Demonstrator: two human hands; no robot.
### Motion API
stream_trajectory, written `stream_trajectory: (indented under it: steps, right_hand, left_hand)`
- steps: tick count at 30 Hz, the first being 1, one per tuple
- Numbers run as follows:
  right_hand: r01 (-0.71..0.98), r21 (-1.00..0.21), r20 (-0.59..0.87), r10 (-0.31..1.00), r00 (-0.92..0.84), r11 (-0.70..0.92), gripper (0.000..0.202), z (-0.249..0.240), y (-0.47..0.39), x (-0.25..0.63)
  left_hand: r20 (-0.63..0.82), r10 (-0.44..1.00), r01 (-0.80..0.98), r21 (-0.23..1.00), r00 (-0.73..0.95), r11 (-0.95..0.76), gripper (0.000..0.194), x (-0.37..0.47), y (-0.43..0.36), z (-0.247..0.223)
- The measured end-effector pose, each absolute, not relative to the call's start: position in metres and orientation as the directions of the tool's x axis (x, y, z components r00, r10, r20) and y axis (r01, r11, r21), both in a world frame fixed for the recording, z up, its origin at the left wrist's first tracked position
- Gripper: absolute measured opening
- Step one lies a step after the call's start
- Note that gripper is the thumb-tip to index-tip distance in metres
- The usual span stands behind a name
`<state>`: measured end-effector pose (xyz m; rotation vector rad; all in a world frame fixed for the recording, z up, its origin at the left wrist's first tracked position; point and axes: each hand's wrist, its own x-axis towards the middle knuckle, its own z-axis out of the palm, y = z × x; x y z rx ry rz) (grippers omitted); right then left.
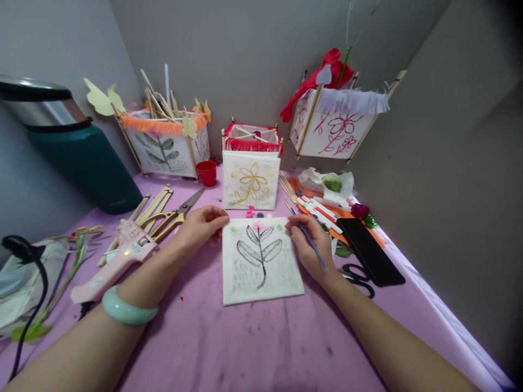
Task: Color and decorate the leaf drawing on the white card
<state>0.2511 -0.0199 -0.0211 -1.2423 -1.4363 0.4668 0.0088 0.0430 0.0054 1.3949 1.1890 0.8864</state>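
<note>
A white square panel (242,283) lies in front of me, painted with a dark-stemmed plant, green leaves and a pink flower. My left hand (200,226) is closed, thumb and fingers pinched on the panel's upper left corner. Between the fingers of my right hand (311,242) is a thin blue paintbrush (312,246), slanting across the hand with its tip pointing up and left. That hand also touches the panel's upper right edge. Behind the panel stands another white panel (251,182) with a yellow flower, leaning against a red-fringed stick frame (252,142).
On the left are a pink glue gun (118,261), gold-handled scissors (174,215), wooden sticks (157,204) and a teal bottle (81,158). A black phone (370,251) and black scissors (359,277) lie right. Painted lanterns (163,152) (339,122) and a red cup (207,173) stand behind.
</note>
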Motion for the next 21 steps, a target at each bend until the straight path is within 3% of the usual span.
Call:
stream_trajectory:
  steps: [3,8,14,21]
  right_hand:
    - [0.426,-0.813,0.517,0.828,0.216,0.397,0.018,-0.0209,-0.02,0.2524]
    - [0.473,-0.822,0.465,0.852,0.238,0.316,0.025,-0.0241,-0.0165,0.2556]
    - [0.437,-0.859,0.377,0.907,0.187,0.267,0.021,-0.0235,-0.0158,0.2541]
    - [0.367,-0.899,0.365,0.871,0.328,0.239,0.021,-0.0179,-0.0137,0.2528]
  left_hand:
    - [-0.058,0.978,-0.053,0.996,0.198,0.07,0.022,0.0069,0.0444,0.0083]
    - [-0.056,0.99,-0.215,0.973,0.129,0.084,0.023,0.0033,0.047,0.0077]
    - [-0.13,0.982,-0.281,0.946,0.136,0.164,0.019,0.0026,0.0476,0.0079]
    - [-0.269,0.93,-0.226,0.918,0.252,0.326,0.008,0.0061,0.0436,0.0089]
